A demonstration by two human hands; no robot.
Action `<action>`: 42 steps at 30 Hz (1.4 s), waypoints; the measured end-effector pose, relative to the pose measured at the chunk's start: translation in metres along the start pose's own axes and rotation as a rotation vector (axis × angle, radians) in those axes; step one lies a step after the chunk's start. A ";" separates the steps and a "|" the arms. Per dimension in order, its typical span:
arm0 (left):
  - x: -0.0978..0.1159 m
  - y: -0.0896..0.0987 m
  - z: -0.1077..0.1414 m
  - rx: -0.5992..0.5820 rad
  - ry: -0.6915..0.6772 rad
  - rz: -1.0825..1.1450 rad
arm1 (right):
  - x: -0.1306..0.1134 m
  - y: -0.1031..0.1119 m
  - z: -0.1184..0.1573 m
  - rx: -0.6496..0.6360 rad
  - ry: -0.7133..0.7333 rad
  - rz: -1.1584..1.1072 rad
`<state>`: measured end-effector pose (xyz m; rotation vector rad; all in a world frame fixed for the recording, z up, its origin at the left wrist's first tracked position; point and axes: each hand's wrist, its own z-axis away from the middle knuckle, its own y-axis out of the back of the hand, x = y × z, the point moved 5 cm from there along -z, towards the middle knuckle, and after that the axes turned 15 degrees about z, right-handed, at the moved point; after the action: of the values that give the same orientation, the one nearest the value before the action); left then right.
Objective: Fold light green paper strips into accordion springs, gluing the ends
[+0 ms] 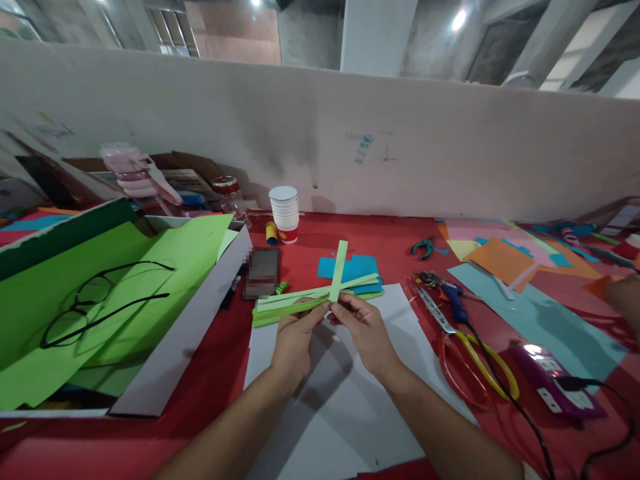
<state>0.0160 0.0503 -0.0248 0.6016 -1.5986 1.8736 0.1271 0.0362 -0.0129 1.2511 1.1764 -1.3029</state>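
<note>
Cropped forearms (235,420), both hands (295,339) (369,333) pinched tight on a green strip (339,270), its lower end hidden

A whitish partition (280,127) is running behind the red tabletop (210,387). Beyond, a pale pillar (377,33) is rising, a bright lamp (459,19) is glowing far right, and what may be a barred window (173,30) is showing far left.

The bare left arm (243,420) reaches in from seven o'clock, the right arm (440,423) from five. Left hand (294,340) and right hand (367,333) pinch close together, just six o'clock of centre, perhaps touching.
</note>
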 end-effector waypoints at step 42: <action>0.000 -0.010 -0.004 -0.176 0.165 0.053 | 0.011 0.011 -0.003 0.139 -0.022 0.149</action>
<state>0.0234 0.0552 -0.0186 0.3235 -1.6618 1.7469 0.1378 0.0382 -0.0243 1.3940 0.9712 -1.3007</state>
